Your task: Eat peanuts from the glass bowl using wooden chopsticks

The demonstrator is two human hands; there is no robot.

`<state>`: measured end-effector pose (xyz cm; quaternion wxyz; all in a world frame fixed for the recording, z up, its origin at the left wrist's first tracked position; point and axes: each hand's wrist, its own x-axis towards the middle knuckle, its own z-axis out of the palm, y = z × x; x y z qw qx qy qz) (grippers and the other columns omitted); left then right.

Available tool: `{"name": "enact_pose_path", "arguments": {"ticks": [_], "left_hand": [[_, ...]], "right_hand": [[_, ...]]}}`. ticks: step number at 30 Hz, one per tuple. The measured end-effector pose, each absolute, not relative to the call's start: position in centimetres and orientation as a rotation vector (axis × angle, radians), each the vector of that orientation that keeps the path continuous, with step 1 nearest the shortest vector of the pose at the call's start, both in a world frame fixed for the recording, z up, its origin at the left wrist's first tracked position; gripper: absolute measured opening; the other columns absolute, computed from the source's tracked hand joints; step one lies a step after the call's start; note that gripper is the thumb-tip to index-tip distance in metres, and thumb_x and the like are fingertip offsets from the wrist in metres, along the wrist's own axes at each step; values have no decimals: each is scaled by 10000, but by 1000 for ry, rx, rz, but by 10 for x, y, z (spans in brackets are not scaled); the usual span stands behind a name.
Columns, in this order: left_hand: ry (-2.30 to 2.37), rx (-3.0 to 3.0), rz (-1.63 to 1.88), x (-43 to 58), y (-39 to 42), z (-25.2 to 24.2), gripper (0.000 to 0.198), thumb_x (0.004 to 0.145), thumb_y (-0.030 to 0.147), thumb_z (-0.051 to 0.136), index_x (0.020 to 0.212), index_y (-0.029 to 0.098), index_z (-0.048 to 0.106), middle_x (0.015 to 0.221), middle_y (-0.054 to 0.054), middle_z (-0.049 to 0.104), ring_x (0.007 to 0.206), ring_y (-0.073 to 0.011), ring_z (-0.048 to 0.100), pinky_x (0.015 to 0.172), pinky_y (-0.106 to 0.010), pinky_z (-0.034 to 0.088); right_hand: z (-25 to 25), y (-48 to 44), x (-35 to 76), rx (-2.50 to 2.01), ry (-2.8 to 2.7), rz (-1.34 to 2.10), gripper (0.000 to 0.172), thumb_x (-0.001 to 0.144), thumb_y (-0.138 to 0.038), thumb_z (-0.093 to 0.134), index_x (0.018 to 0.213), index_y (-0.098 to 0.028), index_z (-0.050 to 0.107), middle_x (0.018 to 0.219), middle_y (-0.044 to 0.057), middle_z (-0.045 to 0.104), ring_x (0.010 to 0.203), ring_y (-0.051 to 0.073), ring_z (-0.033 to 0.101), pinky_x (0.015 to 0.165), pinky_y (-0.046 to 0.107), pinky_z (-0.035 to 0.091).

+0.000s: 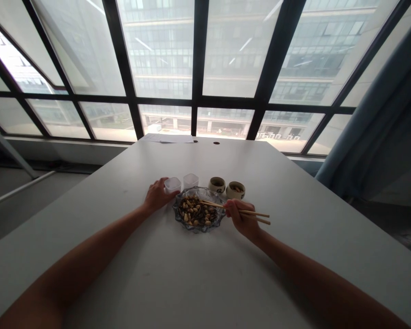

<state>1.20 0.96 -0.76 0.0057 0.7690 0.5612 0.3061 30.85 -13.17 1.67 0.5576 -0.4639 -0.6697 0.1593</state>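
My right hand (pixel 243 218) is closed around a pair of chopsticks (pixel 258 214), whose tips reach into a glass bowl (pixel 197 228) with a wavy rim. Pale nuts and dark seeds (pixel 195 211) lie mixed in that bowl. At the bowl's left, my left hand (pixel 158 194) curls around a clear plastic cup (pixel 173 184), fingers behind it and thumb in front. Beside it stands a second clear cup (pixel 191 180). Behind the bowl to the right are two small ceramic cups. The left ceramic cup (pixel 217 184) looks dark inside; the right one (pixel 235 190) holds some nuts.
The white table (pixel 198 278) stretches away to large framed windows. Papers (pixel 169 138) lie at its far edge, near two round holes in the tabletop. A blue curtain (pixel 373 123) hangs at the right, and a white metal frame (pixel 12 151) stands at the left.
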Motion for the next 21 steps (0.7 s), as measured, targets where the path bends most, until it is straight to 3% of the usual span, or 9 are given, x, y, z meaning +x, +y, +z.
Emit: {"name": "enact_pose_path", "arguments": {"ticks": [8, 13, 21], "left_hand": [[1781, 2331, 921, 9, 12, -9, 693, 781, 588, 683, 1301, 162, 514, 1144, -162, 687, 1048, -316, 667, 953, -445, 485], [1783, 2321, 905, 10, 11, -7, 689, 779, 586, 684, 1297, 165, 513, 1134, -161, 689, 1046, -323, 671, 943, -442, 489], [1762, 2308, 901, 10, 10, -6, 702, 785, 594, 670, 1312, 163, 498, 1129, -161, 683, 1060, -330, 662, 919, -438, 502]], "right_hand": [[7, -116, 310, -1133, -948, 747, 593, 796, -777, 557, 664, -201, 601, 438, -3, 547, 368, 139, 512, 355, 258, 415], [3, -108, 318, -1140, -752, 920, 592, 770, -794, 559, 662, -213, 570, 432, 0, 551, 340, 141, 506, 322, 266, 426], [3, -116, 321, -1133, -943, 740, 571, 839, -760, 504, 683, -216, 577, 455, -2, 552, 378, 153, 524, 371, 277, 432]]}}
